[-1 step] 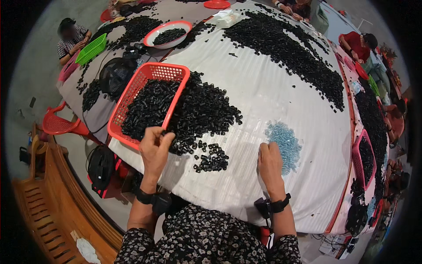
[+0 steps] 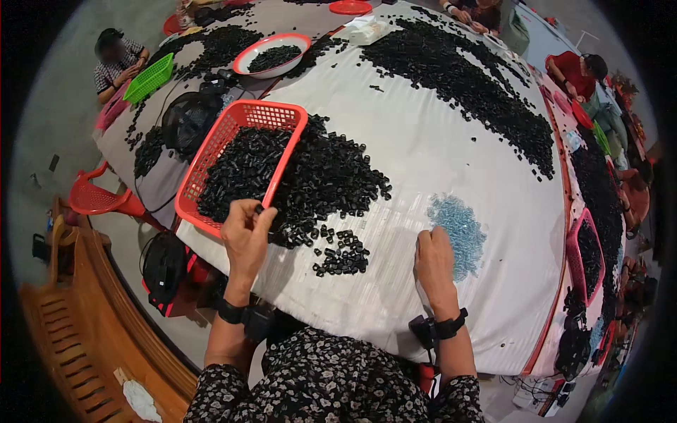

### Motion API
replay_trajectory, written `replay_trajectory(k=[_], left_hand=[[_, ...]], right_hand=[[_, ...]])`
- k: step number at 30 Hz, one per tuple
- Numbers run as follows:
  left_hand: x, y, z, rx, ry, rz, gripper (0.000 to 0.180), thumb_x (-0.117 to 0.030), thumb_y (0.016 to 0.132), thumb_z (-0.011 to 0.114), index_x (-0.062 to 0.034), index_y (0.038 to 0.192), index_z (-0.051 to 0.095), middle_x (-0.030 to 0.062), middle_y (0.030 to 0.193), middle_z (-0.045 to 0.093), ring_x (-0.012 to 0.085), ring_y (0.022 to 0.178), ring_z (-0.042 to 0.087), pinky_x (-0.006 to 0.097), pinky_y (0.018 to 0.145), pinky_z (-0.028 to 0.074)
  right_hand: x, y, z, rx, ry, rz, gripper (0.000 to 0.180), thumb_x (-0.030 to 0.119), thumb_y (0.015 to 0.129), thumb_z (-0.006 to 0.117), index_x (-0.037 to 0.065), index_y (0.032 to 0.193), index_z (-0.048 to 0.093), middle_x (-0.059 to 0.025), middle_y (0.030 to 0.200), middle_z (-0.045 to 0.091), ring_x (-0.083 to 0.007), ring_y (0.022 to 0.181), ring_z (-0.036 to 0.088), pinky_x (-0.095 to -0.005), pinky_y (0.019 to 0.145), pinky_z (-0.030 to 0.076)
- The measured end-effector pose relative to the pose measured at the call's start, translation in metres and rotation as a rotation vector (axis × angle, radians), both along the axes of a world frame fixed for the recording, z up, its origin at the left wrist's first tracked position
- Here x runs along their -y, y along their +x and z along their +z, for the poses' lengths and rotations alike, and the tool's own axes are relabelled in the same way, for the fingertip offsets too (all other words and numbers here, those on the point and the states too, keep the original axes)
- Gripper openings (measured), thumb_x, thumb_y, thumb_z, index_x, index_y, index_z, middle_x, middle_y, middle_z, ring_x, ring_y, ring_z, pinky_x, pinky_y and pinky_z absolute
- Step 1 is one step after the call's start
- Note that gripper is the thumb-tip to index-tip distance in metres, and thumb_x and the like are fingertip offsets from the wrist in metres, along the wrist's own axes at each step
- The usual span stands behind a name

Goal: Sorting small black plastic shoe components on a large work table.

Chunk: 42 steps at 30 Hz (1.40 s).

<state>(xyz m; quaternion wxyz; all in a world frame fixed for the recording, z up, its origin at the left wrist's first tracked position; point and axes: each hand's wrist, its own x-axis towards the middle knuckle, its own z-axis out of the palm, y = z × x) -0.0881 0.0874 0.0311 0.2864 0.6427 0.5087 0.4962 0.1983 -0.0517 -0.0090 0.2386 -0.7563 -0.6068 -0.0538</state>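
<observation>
- The left hand [image 2: 245, 236] pinches a small black part [image 2: 259, 209] between its fingertips, at the near corner of the red basket [image 2: 211, 156].
- The right hand [image 2: 434, 259] lies flat and empty on the white table [image 2: 437, 155], touching the pile of pale blue bits [image 2: 458, 231].
- A heap of black pieces [image 2: 324, 176] lies beside the basket.
- A white packet [image 2: 369, 29] sits at the table's far edge.
</observation>
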Motion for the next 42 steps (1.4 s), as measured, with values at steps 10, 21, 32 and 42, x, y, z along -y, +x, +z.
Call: replay_trajectory(k=[10,21,32,42], left_hand=[[-0.036,-0.028,-0.01,-0.366,0.119,0.253,0.033,-0.009,0.07,0.071,-0.0023,0.099,0.057,0.0074,0.069,0.053,0.0182,0.062,0.053,0.032,0.058,0.044],[-0.034,-0.028,-0.015,-0.237,0.2,0.266,0.03,-0.006,0.076,0.066,0.0007,0.102,0.056,0.0094,0.082,0.056,0.018,0.071,0.056,0.029,0.065,0.047],[0.031,0.024,-0.015,-0.288,0.582,-0.046,0.019,0.011,0.069,0.06,0.0006,0.084,0.059,0.0133,0.083,0.059,0.0259,0.072,0.058,0.033,0.062,0.046],[0.022,0.091,-0.052,-0.759,0.322,-0.584,0.018,0.008,0.063,0.054,-0.0022,0.079,0.055,0.0109,0.08,0.052,0.0286,0.078,0.048,0.036,0.068,0.04]], right_hand=[[-0.008,-0.007,0.002,0.013,0.005,0.018,0.008,-0.002,0.075,0.053,0.0,0.075,0.045,-0.0151,0.076,0.045,-0.0315,0.071,0.049,-0.0402,0.061,0.042],[-0.002,-0.029,0.004,-0.668,-0.01,0.027,0.005,0.002,0.083,0.052,0.0,0.086,0.049,-0.0175,0.078,0.051,-0.029,0.068,0.055,-0.0352,0.061,0.044],[0.013,-0.023,-0.004,-0.747,0.074,0.012,0.013,0.004,0.08,0.059,0.003,0.079,0.047,-0.0079,0.074,0.046,-0.0151,0.061,0.043,-0.0281,0.056,0.038],[0.013,-0.024,-0.01,-0.694,0.139,0.032,0.005,0.002,0.084,0.054,0.001,0.089,0.052,-0.0093,0.077,0.05,-0.0173,0.063,0.049,-0.0285,0.057,0.042]])
